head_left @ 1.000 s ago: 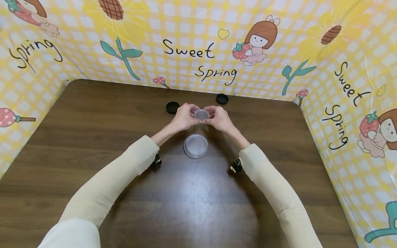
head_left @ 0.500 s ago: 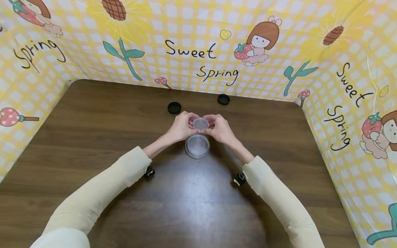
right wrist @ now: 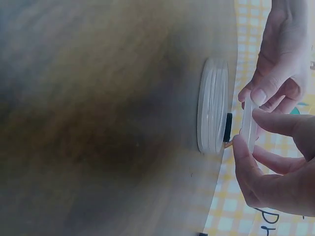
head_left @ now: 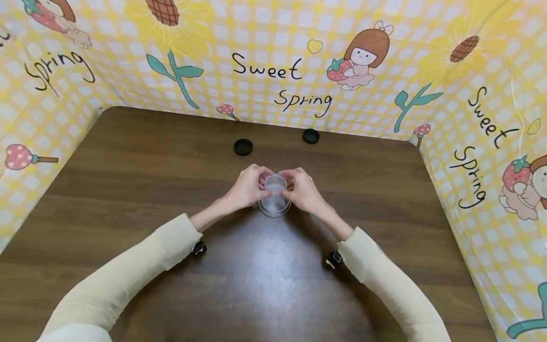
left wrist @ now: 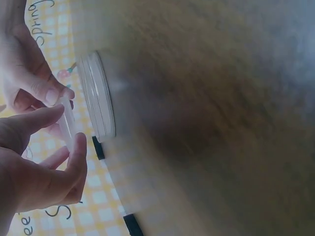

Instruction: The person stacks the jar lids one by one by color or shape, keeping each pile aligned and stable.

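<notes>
A small round clear dish is held up between my two hands. My left hand pinches its left side between thumb and fingers, and my right hand does the same on the right. Below it on the table stands a wider, round, clear, low dish, which the small one partly overlaps in the head view. Both wrist views show a gap between the small dish and the stacked-looking rims of the wide dish.
Toward the back of the wooden table lie two round black lids or shallow caps, one black cap on the left and another black cap further right. A yellow checked cloth with printed pictures walls in the back and sides.
Both hands have come toward the person with the small dish, from behind the wide dish to over it. The wide dish and black caps stay put; the head view shifts slightly.
</notes>
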Motion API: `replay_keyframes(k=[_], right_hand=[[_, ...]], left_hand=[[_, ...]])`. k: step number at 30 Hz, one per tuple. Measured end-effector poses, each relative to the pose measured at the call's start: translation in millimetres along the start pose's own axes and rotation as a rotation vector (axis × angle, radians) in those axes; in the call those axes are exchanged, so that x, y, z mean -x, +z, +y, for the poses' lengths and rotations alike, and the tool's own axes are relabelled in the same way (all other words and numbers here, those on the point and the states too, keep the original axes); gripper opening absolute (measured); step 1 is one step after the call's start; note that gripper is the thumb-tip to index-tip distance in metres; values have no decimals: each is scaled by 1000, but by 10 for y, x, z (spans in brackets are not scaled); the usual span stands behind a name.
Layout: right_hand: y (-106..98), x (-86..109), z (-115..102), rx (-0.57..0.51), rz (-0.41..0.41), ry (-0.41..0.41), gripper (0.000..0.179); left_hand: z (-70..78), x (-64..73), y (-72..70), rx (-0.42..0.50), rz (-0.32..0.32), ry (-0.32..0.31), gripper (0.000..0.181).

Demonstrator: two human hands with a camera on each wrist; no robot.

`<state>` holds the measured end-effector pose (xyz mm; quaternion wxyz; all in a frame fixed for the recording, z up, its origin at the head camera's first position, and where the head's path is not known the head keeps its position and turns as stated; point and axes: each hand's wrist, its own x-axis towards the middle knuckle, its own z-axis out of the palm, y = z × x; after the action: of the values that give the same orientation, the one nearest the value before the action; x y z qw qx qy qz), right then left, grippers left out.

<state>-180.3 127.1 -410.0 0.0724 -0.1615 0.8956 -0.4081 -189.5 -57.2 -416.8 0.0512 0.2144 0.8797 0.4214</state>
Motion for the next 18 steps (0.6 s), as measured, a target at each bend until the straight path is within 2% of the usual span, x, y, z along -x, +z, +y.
replay_keyframes(k=[5,11,18], right_hand=[[15,66,-6,40,-29,-15,42],[8,105,7,87,-66,-41,42],[31,116,22,70,-82,-46,41]], left_hand=[[25,45,10,-49,-27,17,41],[38,53,38,-76,-87,-7,41],[16,65,70,-90,-92,-12,40]])
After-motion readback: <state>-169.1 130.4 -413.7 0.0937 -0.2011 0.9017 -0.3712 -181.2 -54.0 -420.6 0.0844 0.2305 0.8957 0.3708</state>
